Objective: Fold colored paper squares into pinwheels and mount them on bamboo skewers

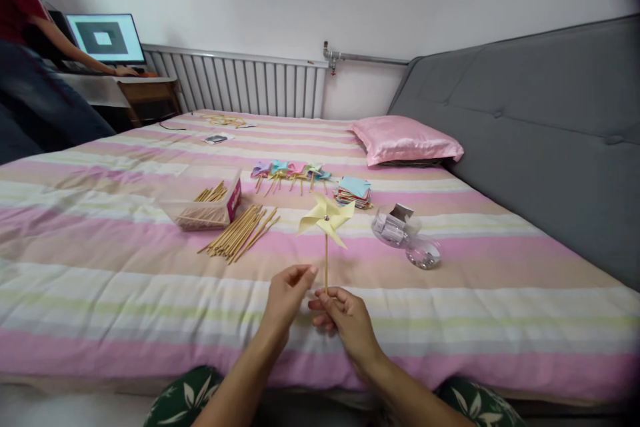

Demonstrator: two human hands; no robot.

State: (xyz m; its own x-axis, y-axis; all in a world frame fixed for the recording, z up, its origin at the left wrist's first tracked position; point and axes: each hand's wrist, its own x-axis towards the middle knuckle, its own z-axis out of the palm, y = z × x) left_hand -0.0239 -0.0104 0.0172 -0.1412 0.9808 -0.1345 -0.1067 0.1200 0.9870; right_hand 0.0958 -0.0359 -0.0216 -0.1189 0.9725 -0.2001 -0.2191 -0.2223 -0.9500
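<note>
A pale yellow paper pinwheel (327, 217) stands upright on its thin wooden stick, a small fastener at its centre. My right hand (347, 317) pinches the lower end of that stick. Just left of the stick, my left hand (290, 290) is closed, thumb against the fingers; whether anything small is between them is hidden. Beyond lie a fan of loose wooden sticks (240, 233) and a clear plastic box (183, 203) with more sticks. Several finished pinwheels (290, 170) in different colours lie farther back, beside a stack of coloured paper squares (354, 191).
To the right are round clear containers (395, 227) with small metallic pieces in the nearer one. A pink pillow (405, 139) rests by the grey headboard (525, 107). Everything lies on a striped bedsheet (450, 340). At far left a person (30, 73) reaches towards a desk with a monitor (105, 38).
</note>
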